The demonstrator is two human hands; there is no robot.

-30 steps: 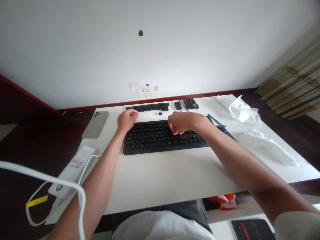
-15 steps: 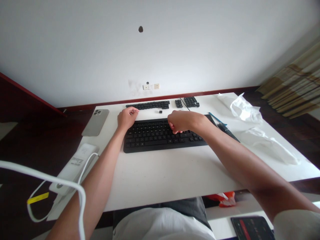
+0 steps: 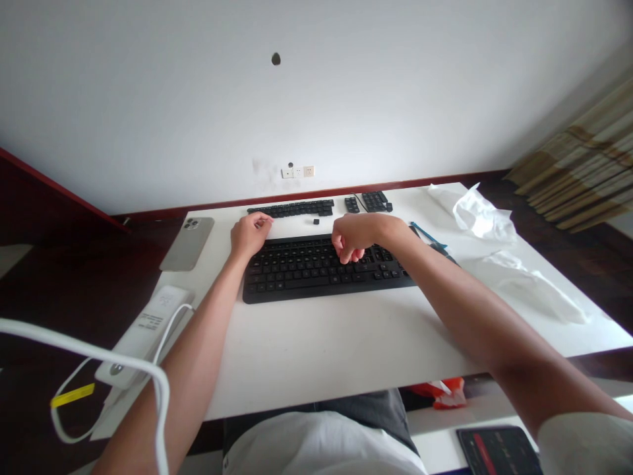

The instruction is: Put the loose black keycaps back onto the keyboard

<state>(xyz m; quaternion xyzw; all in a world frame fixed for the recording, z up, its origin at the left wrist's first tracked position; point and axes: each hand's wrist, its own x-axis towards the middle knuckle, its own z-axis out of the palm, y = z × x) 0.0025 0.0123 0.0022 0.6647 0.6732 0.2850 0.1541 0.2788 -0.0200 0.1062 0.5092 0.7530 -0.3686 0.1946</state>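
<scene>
A black keyboard [image 3: 301, 290] lies on the white desk, below both of my hands. My right hand [image 3: 359, 236] is curled closed over its right-middle keys. Whatever those fingertips hold, if anything, is hidden. At the keyboard's upper left corner rests my left hand [image 3: 250, 235], its fingers bent in towards the thumb; I cannot make out anything between them. Behind the keyboard are a row of loose black keycaps [image 3: 301, 209], a small group of keycaps [image 3: 351, 204] and a larger block of keycaps [image 3: 376, 201]. One single keycap [image 3: 316, 221] lies apart between the hands.
A phone [image 3: 188, 244] and a white power strip [image 3: 143, 336] lie at the left; a white cable [image 3: 84, 340] crosses the lower left. Right of the keyboard are a blue tool [image 3: 428, 234] and crumpled clear plastic bags [image 3: 482, 214]. A dark phone [image 3: 499, 452] lies lower right.
My right hand has turned slightly over the keys and its curled fingers have shifted a little. My left hand stays in place. The whole view has moved slightly.
</scene>
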